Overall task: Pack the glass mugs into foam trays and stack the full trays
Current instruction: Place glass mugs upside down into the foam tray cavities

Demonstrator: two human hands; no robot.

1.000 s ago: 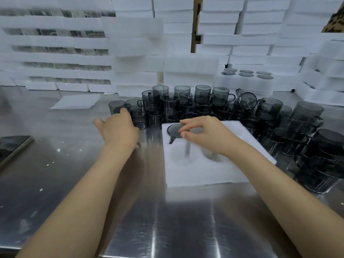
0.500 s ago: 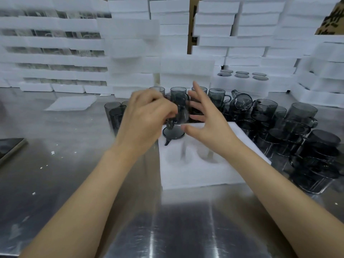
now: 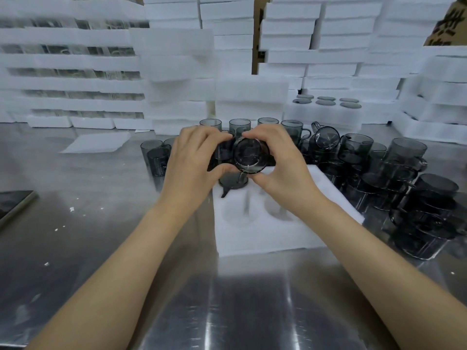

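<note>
A smoky grey glass mug [image 3: 249, 155] is held on its side above the far edge of a white foam tray [image 3: 273, 231], its round end facing me. My left hand [image 3: 192, 162] grips it from the left and my right hand [image 3: 283, 162] curls round it from the right. One mug [image 3: 232, 184] sits upside down in the tray's far left pocket. Two nearer pockets show as hollow rounds. Several loose mugs [image 3: 353, 150] crowd the steel table behind and right of the tray.
Stacks of white foam trays [image 3: 316, 54] wall the back and right. A filled tray [image 3: 326, 107] lies at the back right. A loose foam sheet [image 3: 96, 144] lies at the left, a dark flat object [image 3: 12, 203] at the left edge. Bare steel table [image 3: 177, 311] lies near me.
My left hand picked a mug from the cluster and lifted it over the tray. My right hand left the tray and closed on the mug, which is now tipped on its side.
</note>
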